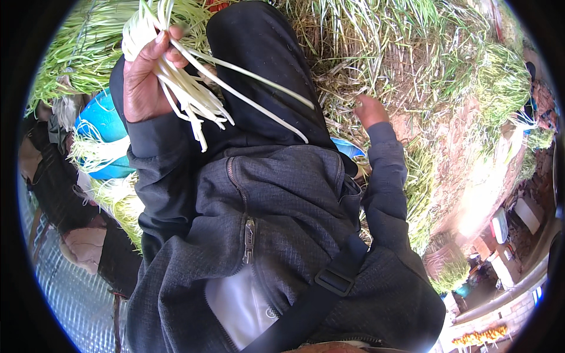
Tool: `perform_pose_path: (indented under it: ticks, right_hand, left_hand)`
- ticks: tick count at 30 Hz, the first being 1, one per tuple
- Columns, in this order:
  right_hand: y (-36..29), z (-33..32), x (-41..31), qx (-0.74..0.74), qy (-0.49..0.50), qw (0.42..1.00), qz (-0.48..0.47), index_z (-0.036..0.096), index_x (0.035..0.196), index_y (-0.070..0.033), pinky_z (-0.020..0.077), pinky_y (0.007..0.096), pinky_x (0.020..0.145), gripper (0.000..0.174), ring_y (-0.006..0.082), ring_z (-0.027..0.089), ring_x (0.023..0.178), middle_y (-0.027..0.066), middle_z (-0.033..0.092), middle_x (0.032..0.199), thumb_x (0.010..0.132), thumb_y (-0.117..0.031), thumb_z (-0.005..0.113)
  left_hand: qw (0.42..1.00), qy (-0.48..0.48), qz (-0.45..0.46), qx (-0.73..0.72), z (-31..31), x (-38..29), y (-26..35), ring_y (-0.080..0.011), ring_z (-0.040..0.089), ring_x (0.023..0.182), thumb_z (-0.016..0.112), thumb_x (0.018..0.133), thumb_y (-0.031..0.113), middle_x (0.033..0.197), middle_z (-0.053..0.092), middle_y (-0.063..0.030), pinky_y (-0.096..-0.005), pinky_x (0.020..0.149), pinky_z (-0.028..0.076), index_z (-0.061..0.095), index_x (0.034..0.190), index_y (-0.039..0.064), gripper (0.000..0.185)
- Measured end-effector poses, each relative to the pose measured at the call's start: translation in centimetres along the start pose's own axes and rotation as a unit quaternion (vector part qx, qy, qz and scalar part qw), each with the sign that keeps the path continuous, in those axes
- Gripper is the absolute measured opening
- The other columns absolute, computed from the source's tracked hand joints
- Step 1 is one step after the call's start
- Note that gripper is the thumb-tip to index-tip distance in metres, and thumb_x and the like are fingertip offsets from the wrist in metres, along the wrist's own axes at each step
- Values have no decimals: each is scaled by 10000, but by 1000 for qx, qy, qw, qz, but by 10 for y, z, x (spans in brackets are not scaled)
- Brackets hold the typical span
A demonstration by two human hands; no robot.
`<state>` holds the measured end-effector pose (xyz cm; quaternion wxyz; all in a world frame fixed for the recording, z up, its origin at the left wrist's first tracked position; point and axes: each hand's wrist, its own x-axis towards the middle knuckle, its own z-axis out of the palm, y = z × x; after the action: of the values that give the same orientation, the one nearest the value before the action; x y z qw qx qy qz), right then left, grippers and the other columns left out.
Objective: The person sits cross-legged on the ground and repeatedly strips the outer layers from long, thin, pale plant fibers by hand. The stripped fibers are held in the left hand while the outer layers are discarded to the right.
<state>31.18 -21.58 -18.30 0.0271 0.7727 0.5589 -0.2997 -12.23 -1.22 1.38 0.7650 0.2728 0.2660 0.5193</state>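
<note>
My left hand (148, 73) is raised at the upper left, closed round a bunch of pale green-white plant stalks (190, 95). Most stalks hang down below my fingers, and two longer ones reach across towards my right knee. Above the hand the bunch widens and runs out of the picture's top edge. My right hand (371, 111) is held out to the right of my leg, over loose stalks and leaves (348, 84) on the ground. Its fingers are partly curled; whether they hold anything is too small to tell.
Long green leafy stalks (84, 44) are piled at the upper left. Beside my left sleeve is a blue object (103, 128) with a bundle of pale stalks (99, 150) against it. More leafy heaps (503, 79) lie at the right, and a tied bundle (448, 264) stands lower right.
</note>
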Motion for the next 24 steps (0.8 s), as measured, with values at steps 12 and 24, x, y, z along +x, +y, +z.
perform_pose_path:
  ticks: [12,24]
  right_hand:
    - [-257,-121,-28,443,1,805,-394,594,1293,47,564,324,769,505,194,683,854,141,669,985,992,-347,687]
    - [-262,-120,-43,551,-57,787,-272,650,1051,-14,439,189,573,190,26,497,644,-43,534,746,1058,-166,536]
  left_hand:
    - [999,-2,9,33,20,5,-8,-137,626,768,632,989,46,1060,678,-145,-257,679,551,551,1247,-16,278]
    - [996,5,-66,59,19,3,-40,-93,635,668,653,1003,168,1316,638,-246,-221,617,555,549,1307,2,362]
